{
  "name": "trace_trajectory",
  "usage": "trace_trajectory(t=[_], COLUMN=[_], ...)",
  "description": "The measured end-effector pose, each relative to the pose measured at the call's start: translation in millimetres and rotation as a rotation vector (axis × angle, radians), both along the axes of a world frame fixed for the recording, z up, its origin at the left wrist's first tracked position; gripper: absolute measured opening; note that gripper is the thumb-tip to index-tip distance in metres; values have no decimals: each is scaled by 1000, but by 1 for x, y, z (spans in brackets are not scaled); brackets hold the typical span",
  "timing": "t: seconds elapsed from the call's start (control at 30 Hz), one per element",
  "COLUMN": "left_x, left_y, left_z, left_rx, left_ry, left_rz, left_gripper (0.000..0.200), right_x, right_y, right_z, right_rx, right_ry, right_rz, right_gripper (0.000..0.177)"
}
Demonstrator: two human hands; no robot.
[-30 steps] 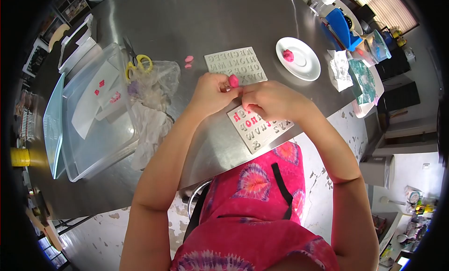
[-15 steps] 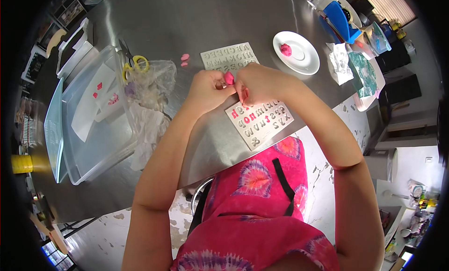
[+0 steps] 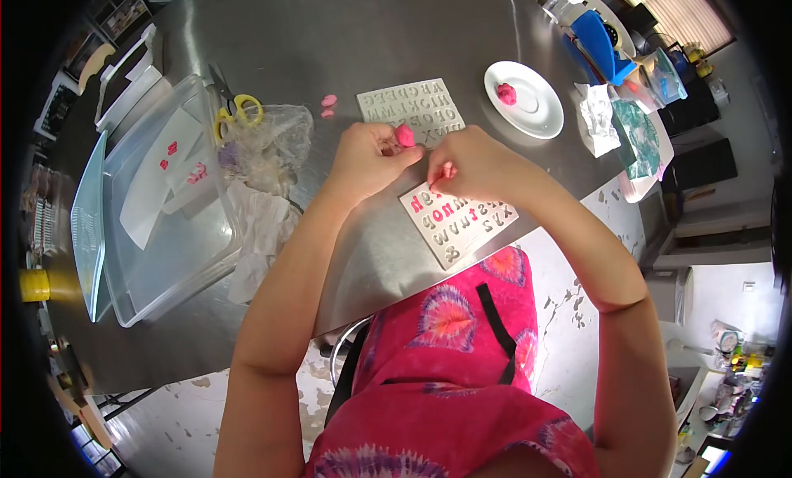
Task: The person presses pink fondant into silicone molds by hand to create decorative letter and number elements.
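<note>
My left hand (image 3: 371, 158) pinches a lump of pink dough (image 3: 404, 136) between thumb and fingers. Just to its right, my right hand (image 3: 470, 166) has its fingers pressed together over the upper edge of the near letter mould (image 3: 437, 240); pink shows at the fingertips, but a held piece is too small to make out. Several letters in that mould are filled with pink. The far letter mould (image 3: 404, 105) lies beyond both hands, partly covered by them. On a white saucer (image 3: 544, 119) at the right rests another pink lump (image 3: 506, 94).
Two small pink pieces (image 3: 329, 107) lie left of the far mould. Further left are yellow-handled scissors (image 3: 249, 108), a plastic bag (image 3: 280, 136), crumpled paper (image 3: 256, 239) and a clear tray (image 3: 173, 268). White tissue (image 3: 597, 119) and a blue holder (image 3: 598, 41) stand at the right.
My right hand has moved slightly right and away from the pink lump in my left hand, uncovering more of the far mould. My left hand still holds the lump.
</note>
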State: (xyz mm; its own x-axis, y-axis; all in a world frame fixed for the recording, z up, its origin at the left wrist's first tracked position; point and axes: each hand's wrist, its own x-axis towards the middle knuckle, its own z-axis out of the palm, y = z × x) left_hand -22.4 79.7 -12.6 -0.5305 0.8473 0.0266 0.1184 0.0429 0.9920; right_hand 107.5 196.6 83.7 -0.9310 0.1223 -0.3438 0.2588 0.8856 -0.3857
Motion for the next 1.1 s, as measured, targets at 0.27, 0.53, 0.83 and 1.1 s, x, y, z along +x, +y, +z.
trace_trajectory(t=[0.27,0.53,0.83,1.1], left_x=[0,-1,0,0], left_y=[0,-1,0,-2], left_z=[2,4,2,4], left_rx=[-21,-23,-39,-38], left_ry=[30,22,-28,-12], left_rz=[-1,-1,2,2], left_gripper=[17,16,17,17], right_x=[21,16,16,9], right_y=[14,12,4,14], right_z=[-22,-21,-24,-17], right_rx=[-338,-311,-112,-388], right_ry=[134,133,285,69], right_rz=[-368,-306,20,-236], right_gripper=[19,18,9,9])
